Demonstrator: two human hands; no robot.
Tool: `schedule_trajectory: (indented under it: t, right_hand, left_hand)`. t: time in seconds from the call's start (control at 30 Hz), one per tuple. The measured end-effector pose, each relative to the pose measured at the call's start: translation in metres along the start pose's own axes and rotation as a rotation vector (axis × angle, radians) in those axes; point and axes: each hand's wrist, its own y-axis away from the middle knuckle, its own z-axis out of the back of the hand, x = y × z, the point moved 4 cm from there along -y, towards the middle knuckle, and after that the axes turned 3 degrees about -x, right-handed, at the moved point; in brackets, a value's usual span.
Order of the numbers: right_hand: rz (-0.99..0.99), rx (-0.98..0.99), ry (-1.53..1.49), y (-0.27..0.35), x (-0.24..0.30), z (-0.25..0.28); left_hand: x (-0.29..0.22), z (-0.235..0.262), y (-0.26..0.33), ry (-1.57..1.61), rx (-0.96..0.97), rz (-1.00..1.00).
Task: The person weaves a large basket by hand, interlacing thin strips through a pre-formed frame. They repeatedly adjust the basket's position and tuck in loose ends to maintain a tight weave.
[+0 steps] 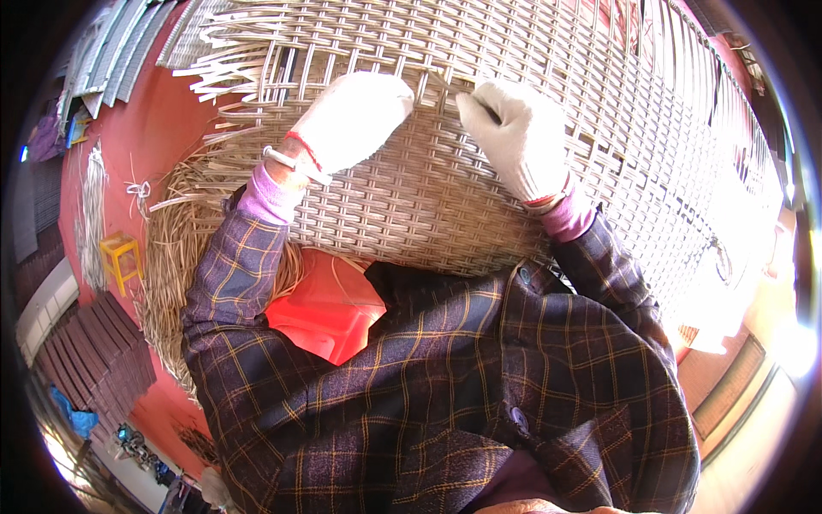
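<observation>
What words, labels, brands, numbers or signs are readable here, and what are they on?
None that I can read. The woven wicker panel, left glove, right glove, plaid jacket and yellow stool show no legible lettering. The small items at lower left are too small and blurred to tell.

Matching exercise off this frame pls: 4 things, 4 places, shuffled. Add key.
Things
1. woven panel
2. white bangle
3. yellow stool
4. red plastic item

Places
A. on the red floor, toward the picture's left edge
B. seen between the left sleeve and the front of the plaid shirt
C. behind both the gloved left hand and the gloved right hand in the view
D. around the left wrist, next to the glove's red-edged cuff

Pairs: 1-C, 2-D, 3-A, 4-B
</observation>
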Motion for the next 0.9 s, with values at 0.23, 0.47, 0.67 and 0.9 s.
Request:
schedule_trajectory:
  t: [0.23,0.47,0.67,0.9]
  right_hand:
    - [0.229,-0.104,0.167,0.001,0.001,-0.007]
    - [0.202,-0.054,0.073,-0.015,-0.004,-0.019]
    - [0.221,0.101,0.061,-0.017,-0.014,-0.05]
    - [0.253,-0.064,0.147,-0.011,-0.021,-0.057]
  left_hand:
    - [0.016,0.001,-0.013,0.609,0.35,0.604]
    - [0.034,-0.01,-0.013,0.281,0.249,0.289]
    - [0.046,-0.028,-0.005,1.984,0.462,1.049]
    - [0.052,-0.008,-0.034,0.997,0.616,0.814]
